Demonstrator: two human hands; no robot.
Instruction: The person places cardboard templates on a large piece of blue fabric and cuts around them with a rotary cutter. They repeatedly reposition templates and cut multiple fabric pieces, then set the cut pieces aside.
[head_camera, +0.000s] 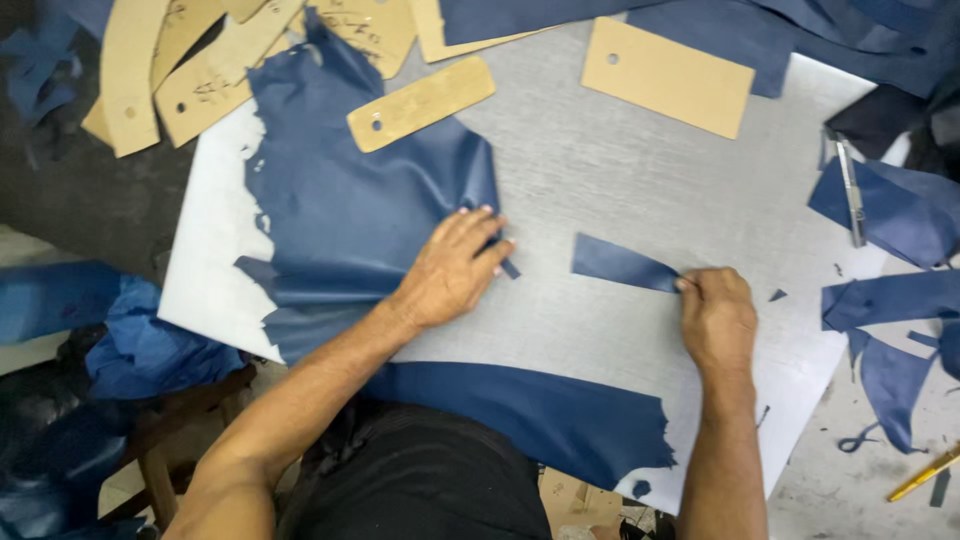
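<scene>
A large sheet of dark blue leather (350, 200) lies across the left half of a scratched grey metal cutting board (620, 180). My left hand (452, 268) rests flat on the sheet's right edge, fingers spread. My right hand (715, 318) pinches the right end of a small cut blue leather strip (618, 263) that lies on the bare board. A tan cardboard pattern (421, 103) with a hole sits on top of the blue sheet.
More tan cardboard patterns lie at the top left (170, 60) and top centre-right (667, 76). A metal knife (851, 190) rests on blue offcuts (900, 215) at the right. Blue scraps hang at the left (120, 330). A yellow tool (925, 477) lies bottom right.
</scene>
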